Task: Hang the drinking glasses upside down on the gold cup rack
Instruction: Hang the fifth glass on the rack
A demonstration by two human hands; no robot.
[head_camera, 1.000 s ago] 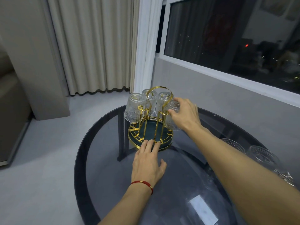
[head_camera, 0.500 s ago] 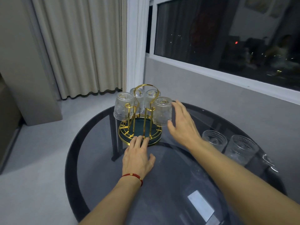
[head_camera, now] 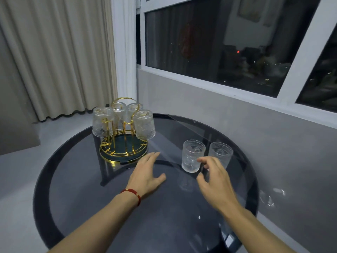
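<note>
The gold cup rack (head_camera: 122,149) with a dark round base stands at the far left of the glass table. Several clear ribbed glasses hang on it upside down; the nearest ones are at the left (head_camera: 102,123) and right (head_camera: 145,125). Two more glasses stand upright on the table to the right, one nearer (head_camera: 191,154) and one behind it (head_camera: 221,153). My right hand (head_camera: 213,178) hovers just in front of the nearer upright glass, fingers curled and apart, holding nothing. My left hand (head_camera: 146,173) rests flat on the table beside the rack's base, fingers apart.
The round dark glass table (head_camera: 76,194) has a thick black rim, with floor beyond its left edge. A grey wall and a window (head_camera: 228,44) run behind and to the right. Curtains (head_camera: 54,57) hang at the back left.
My right hand left the hung glass on the rack and moved right and nearer, to the upright glasses. My left hand slid off the rack's base to the right. The camera turned right.
</note>
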